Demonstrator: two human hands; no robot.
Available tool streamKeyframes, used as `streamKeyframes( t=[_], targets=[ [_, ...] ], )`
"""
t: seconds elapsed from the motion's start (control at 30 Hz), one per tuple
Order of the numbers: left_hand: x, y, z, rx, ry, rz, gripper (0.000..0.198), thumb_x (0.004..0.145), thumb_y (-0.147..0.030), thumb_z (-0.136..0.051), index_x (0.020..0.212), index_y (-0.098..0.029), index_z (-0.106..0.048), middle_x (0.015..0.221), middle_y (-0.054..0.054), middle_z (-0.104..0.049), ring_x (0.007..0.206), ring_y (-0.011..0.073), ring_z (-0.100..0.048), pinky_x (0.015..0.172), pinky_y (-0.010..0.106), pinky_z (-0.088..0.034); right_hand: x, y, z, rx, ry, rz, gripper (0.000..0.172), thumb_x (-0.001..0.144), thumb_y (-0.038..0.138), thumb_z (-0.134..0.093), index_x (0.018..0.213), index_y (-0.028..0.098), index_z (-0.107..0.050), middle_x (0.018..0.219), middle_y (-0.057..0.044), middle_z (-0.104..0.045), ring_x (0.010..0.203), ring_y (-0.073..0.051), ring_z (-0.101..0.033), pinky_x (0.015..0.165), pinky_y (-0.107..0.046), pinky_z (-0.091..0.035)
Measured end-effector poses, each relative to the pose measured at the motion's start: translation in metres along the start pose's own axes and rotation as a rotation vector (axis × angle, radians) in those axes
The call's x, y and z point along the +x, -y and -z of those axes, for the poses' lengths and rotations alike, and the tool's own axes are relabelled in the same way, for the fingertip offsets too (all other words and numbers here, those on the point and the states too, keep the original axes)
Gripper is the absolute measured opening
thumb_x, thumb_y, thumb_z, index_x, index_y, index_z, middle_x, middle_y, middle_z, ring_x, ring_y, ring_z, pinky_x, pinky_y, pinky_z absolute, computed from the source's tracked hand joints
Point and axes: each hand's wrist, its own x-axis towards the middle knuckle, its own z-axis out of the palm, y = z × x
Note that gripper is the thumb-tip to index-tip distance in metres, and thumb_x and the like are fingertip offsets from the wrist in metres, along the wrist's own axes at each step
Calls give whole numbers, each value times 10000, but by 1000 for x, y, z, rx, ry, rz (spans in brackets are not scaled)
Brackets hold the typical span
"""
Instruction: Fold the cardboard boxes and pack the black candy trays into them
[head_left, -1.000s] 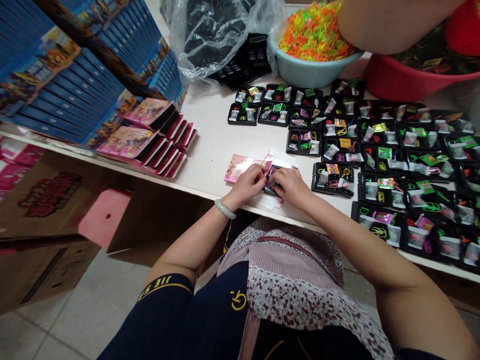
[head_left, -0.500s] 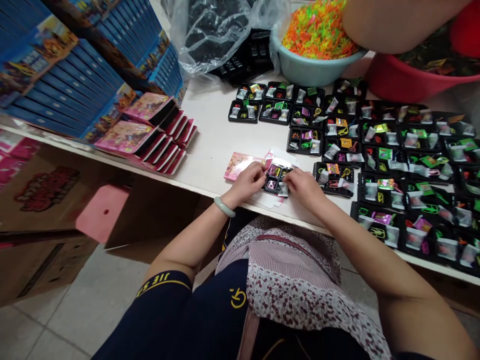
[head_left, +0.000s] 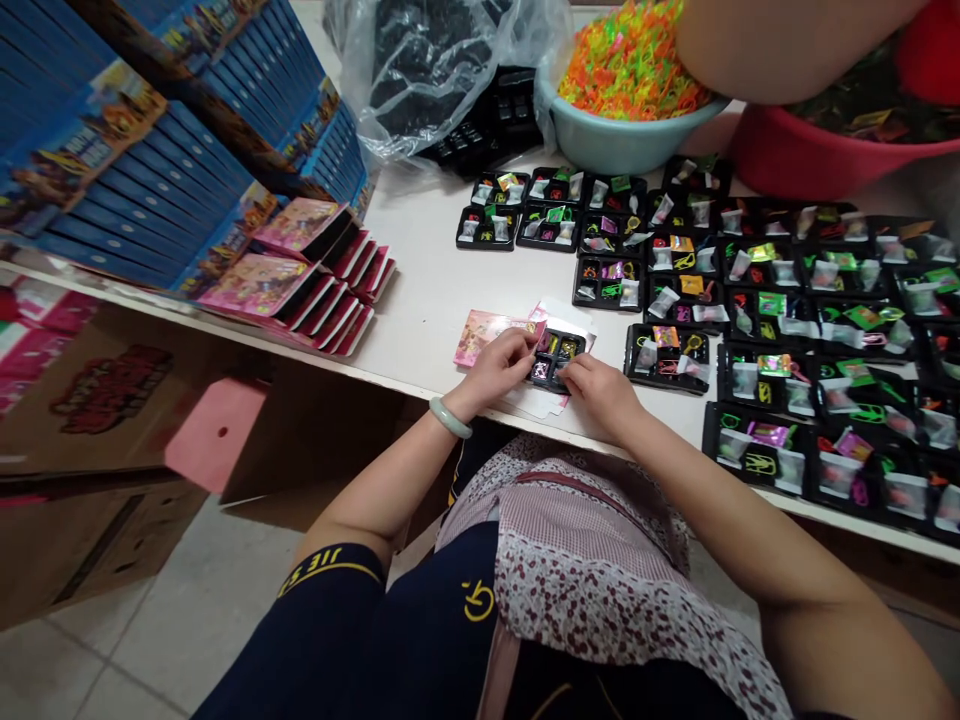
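A small black compartment tray [head_left: 556, 347] lies in front of me on an opened pink-and-white printed card box [head_left: 491, 334]. Small colourful pieces sit in its compartments. My left hand [head_left: 502, 364], with a pale bangle at the wrist, is closed with curled fingers gripping the tray's left edge. The fingers of my right hand [head_left: 602, 392] are pinched together over the tray's lower right compartment. Whatever lies between those fingertips is hidden. Just right of that hand lies a filled black tray [head_left: 667, 357] with wrapped sachets and coloured pieces.
Filled trays [head_left: 765, 380] cover the table's right side. Behind them stand a blue basin [head_left: 626, 135] of bright plastic pieces and a red basin [head_left: 810, 160]. Pink boxes [head_left: 259, 285] and blue display boxes [head_left: 172, 180] are stacked left. A plastic bag [head_left: 435, 80] holds black trays.
My right fingers have moved slightly down at the tray's right side, and a clear-wrapped sachet seen there before is now covered. My left hand stays at the tray's left edge.
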Motion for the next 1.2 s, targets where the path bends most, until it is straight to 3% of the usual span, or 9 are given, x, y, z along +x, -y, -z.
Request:
streamKeyframes(
  t=[0.17, 0.3, 0.4, 0.57, 0.67, 0.77, 0.87, 1.03, 1.2],
  targets=[
    [2, -13, -9, -94, 105, 16, 191, 828, -174, -554, 650, -174, -484, 1002, 84, -671, 962, 195, -620, 853, 374, -492, 10, 16, -12, 368, -115, -54, 154, 895, 229, -476, 835, 211, -617, 894, -76, -652, 830, -214, -615, 748, -343, -506],
    [2, -27, 4, -179, -23, 88, 224, 850, -219, -566, 646, -177, -484, 1060, 83, -680, 999, 197, -625, 885, 395, -508, 16, 27, -17, 930, -305, -280, 99, 866, 328, -530, 883, 232, -544, 836, -22, -640, 777, -186, -652, 735, -356, -554],
    [0, -35, 21, -227, -63, 93, 259, 859, -245, -585, 635, -186, -470, 1053, 76, -685, 1021, 200, -619, 877, 404, -520, 24, 27, -11, 1068, -356, -333, 210, 831, 380, -597, 975, 248, -521, 863, -7, -638, 755, -168, -648, 719, -335, -561],
    [-3, -33, 28, -202, -101, 71, 272, 853, -217, -577, 614, -179, -452, 1072, 89, -681, 1086, 214, -602, 914, 407, -499, 35, 0, 7, 634, -393, -263, 204, 871, 317, -521, 1036, 212, -582, 947, -68, -622, 785, -202, -616, 763, -388, -530],
    [-5, -24, 22, -173, -60, 101, 225, 836, -200, -572, 631, -169, -483, 1079, 100, -684, 991, 202, -635, 867, 380, -505, 32, -15, 12, 261, -256, -160, 257, 868, 245, -528, 1102, 198, -623, 1068, -120, -607, 916, -258, -608, 823, -430, -500],
    [-6, -19, 17, -180, -37, 119, 195, 830, -205, -566, 650, -163, -508, 1097, 102, -683, 959, 193, -644, 846, 357, -505, 31, -16, 11, 50, -91, -144, 225, 857, 226, -576, 1065, 191, -654, 1083, -137, -602, 979, -295, -588, 809, -428, -493],
    [-7, -20, 19, -220, -69, 128, 236, 831, -221, -569, 623, -167, -472, 1073, 87, -689, 995, 198, -634, 853, 351, -507, 31, -11, 9, 16, 0, -190, 113, 860, 211, -593, 949, 192, -661, 1003, -110, -620, 943, -277, -596, 778, -385, -487],
    [-9, -25, 30, -322, -90, 223, 252, 800, -290, -596, 615, -169, -474, 1092, 89, -672, 923, 205, -623, 714, 341, -543, 34, -4, 17, 48, 107, -292, 299, 852, 230, -627, 1144, 180, -590, 1042, -107, -620, 897, -233, -623, 751, -319, -464],
    [-10, -27, 35, -339, -115, 292, 256, 762, -339, -624, 617, -166, -503, 1094, 95, -672, 994, 238, -613, 825, 393, -534, 42, 8, 28, -86, 265, -336, 191, 887, 237, -579, 1043, 135, -623, 1095, -161, -595, 952, -257, -610, 748, -313, -435]
  ],
)
